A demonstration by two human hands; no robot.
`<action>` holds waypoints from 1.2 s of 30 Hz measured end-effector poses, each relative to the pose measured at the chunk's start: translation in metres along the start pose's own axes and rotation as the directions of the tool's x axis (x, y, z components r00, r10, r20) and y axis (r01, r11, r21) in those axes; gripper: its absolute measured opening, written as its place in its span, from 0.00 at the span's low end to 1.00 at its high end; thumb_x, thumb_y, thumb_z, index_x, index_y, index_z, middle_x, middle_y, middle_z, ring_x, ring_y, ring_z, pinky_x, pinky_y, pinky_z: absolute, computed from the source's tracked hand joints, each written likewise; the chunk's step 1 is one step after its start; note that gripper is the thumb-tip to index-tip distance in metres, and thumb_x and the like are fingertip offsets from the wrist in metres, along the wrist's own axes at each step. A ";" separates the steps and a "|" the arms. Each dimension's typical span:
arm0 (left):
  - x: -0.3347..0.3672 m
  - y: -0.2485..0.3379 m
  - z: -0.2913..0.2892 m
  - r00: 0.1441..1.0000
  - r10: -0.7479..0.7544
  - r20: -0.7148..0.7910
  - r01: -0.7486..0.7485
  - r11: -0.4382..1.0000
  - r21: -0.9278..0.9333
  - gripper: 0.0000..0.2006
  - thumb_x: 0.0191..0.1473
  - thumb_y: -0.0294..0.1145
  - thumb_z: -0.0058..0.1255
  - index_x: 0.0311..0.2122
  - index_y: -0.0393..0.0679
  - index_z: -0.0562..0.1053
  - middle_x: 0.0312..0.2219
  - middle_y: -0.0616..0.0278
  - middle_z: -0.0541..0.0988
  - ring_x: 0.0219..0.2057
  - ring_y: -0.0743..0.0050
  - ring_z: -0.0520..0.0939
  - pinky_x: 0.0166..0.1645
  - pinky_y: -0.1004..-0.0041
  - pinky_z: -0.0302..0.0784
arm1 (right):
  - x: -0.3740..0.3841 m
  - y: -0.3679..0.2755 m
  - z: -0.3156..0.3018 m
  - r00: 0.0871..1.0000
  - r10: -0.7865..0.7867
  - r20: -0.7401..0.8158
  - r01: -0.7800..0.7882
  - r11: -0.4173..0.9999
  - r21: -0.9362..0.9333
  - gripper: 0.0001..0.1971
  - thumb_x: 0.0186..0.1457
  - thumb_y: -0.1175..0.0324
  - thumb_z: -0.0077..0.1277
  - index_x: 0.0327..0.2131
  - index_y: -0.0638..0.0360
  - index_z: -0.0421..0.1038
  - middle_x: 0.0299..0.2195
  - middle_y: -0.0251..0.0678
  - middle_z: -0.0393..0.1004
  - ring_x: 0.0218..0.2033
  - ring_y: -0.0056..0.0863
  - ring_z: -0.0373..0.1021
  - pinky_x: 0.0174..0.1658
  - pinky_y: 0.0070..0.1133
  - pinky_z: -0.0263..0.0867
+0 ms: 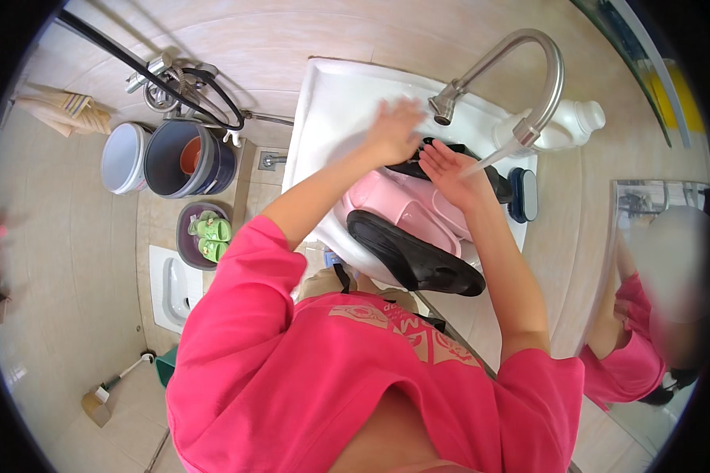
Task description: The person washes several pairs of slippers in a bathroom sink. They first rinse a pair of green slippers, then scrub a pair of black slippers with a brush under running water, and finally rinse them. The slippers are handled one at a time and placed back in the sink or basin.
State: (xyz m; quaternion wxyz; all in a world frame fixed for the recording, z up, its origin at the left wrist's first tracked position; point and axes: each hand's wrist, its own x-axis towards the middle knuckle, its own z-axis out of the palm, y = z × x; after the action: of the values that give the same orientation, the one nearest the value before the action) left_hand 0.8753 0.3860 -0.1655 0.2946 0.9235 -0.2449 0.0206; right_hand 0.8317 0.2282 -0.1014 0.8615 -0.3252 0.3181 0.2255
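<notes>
My right hand point(454, 175) is open, palm up, with its fingers stretched out, and water from the curved metal faucet point(546, 87) runs onto it. Just left of it, my left hand point(394, 130) is raised over the white sink point(331, 98), its spread fingers smeared by motion and nothing seen in them. Pink slippers point(398, 211) lie in the basin below my hands. One black slipper point(414, 256) rests across the front rim. Another black slipper point(493, 180) sits behind, partly hidden by my right hand.
A white bottle point(564, 124) and a blue-and-white brush point(522, 195) stand right of the basin. Left are buckets point(183, 162), a tub holding green sandals point(211, 232), a squat toilet point(170, 288) and a wall shower tap point(162, 79). A mirror point(647, 315) hangs at the right.
</notes>
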 end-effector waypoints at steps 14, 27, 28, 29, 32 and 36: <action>0.037 -0.006 0.017 0.951 0.241 -0.194 -0.213 0.965 0.153 0.17 0.49 0.25 0.37 0.46 0.34 0.64 0.53 0.52 0.62 0.58 0.60 0.57 0.60 0.58 0.50 | -0.001 0.022 -0.031 0.994 -0.013 0.111 -0.031 0.923 0.384 0.09 0.58 0.70 0.37 0.25 0.59 0.64 0.22 0.34 0.65 0.26 0.26 0.64 0.35 0.23 0.64; 0.060 -0.046 0.004 0.941 0.337 0.039 -0.325 0.863 0.386 0.25 0.54 0.40 0.35 0.56 0.45 0.55 0.56 0.66 0.58 0.58 0.73 0.55 0.62 0.62 0.43 | 0.015 -0.030 0.064 0.960 -0.278 -0.043 0.279 0.923 0.264 0.14 0.59 0.73 0.32 0.46 0.70 0.58 0.49 0.49 0.55 0.49 0.40 0.57 0.53 0.29 0.58; 0.059 -0.051 -0.001 0.934 0.357 0.016 -0.337 0.864 0.375 0.24 0.54 0.40 0.35 0.56 0.45 0.56 0.56 0.65 0.58 0.58 0.73 0.55 0.61 0.60 0.43 | 0.015 -0.024 0.054 0.968 -0.247 -0.052 0.252 0.940 0.231 0.13 0.59 0.72 0.33 0.45 0.69 0.59 0.47 0.48 0.56 0.48 0.39 0.58 0.51 0.29 0.59; 0.056 -0.060 -0.010 0.927 0.375 -0.008 -0.347 0.864 0.364 0.23 0.54 0.40 0.35 0.55 0.45 0.57 0.56 0.64 0.58 0.58 0.72 0.56 0.61 0.58 0.42 | 0.015 -0.017 0.044 0.975 -0.216 -0.061 0.224 0.954 0.198 0.13 0.59 0.71 0.33 0.44 0.69 0.59 0.45 0.47 0.58 0.46 0.38 0.59 0.50 0.28 0.60; 0.032 -0.076 -0.034 0.964 0.258 -0.066 -0.211 0.891 0.402 0.22 0.54 0.40 0.36 0.54 0.46 0.60 0.56 0.60 0.58 0.58 0.66 0.56 0.61 0.53 0.40 | 0.007 0.000 0.019 0.992 -0.094 -0.084 0.107 0.978 0.178 0.11 0.59 0.69 0.34 0.38 0.66 0.62 0.37 0.42 0.61 0.39 0.33 0.62 0.43 0.24 0.62; -0.010 -0.084 -0.049 0.946 -0.121 -0.299 0.293 0.712 0.639 0.23 0.51 0.42 0.38 0.52 0.45 0.63 0.56 0.50 0.57 0.58 0.52 0.54 0.60 0.49 0.37 | -0.001 0.012 -0.016 0.993 0.035 0.116 -0.071 0.944 0.322 0.13 0.59 0.64 0.36 0.24 0.59 0.63 0.23 0.33 0.62 0.26 0.24 0.60 0.27 0.17 0.58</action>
State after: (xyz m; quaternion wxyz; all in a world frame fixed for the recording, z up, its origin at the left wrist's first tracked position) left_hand 0.9109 0.4770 -0.1718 -0.0332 0.9793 -0.0780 0.1838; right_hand 0.8174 0.2251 -0.1158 0.9130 -0.1573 0.3122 0.2104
